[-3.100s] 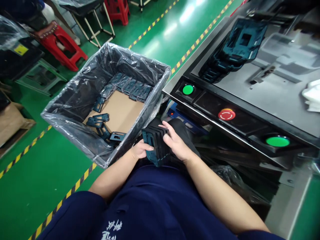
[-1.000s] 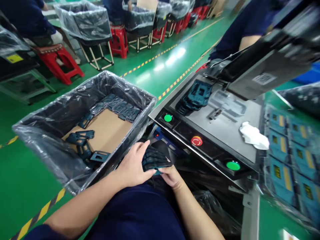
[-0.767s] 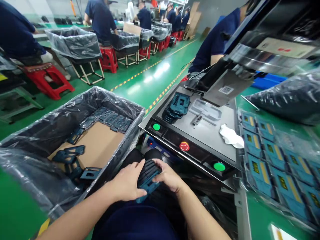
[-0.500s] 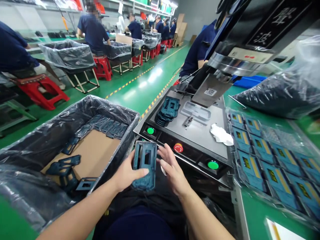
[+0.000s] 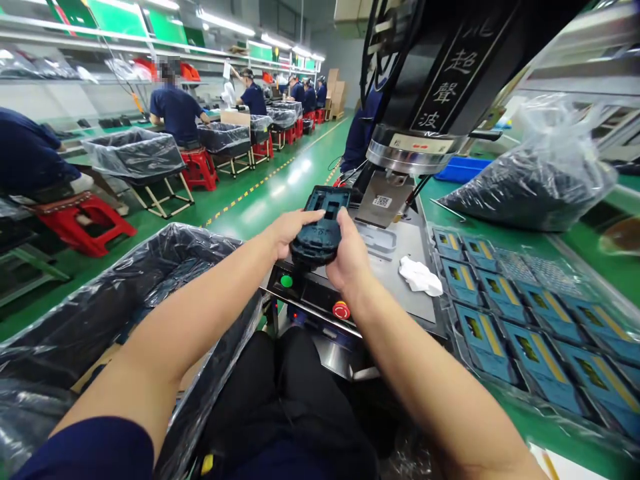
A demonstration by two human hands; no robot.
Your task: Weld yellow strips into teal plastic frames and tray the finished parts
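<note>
My left hand [image 5: 289,231] and my right hand [image 5: 351,252] are closed on the two sides of a small stack of dark teal plastic housings [image 5: 317,235]. The top housing has a rectangular window, and both thumbs lie on its upper face. I hold the stack over the left part of the machine's metal plate [image 5: 413,303], tilted toward me. Whether its underside touches the plate is hidden. Right of my hands, a metal press head [image 5: 383,200] hangs above a pale shaped fixture [image 5: 377,239].
Left stands a bag-lined bin [image 5: 170,233] with more housings. A green button [image 5: 287,281] and a red emergency stop [image 5: 341,309] sit on the machine's front. A crumpled white cloth [image 5: 420,276] lies on the plate. At right are trays of housings [image 5: 480,337] and a filled plastic bag [image 5: 530,180].
Both hands have moved forward and up to the plate's left side. My right hand, earlier open and apart, now grips too. The single housing in my left hand has given way to a stack.
</note>
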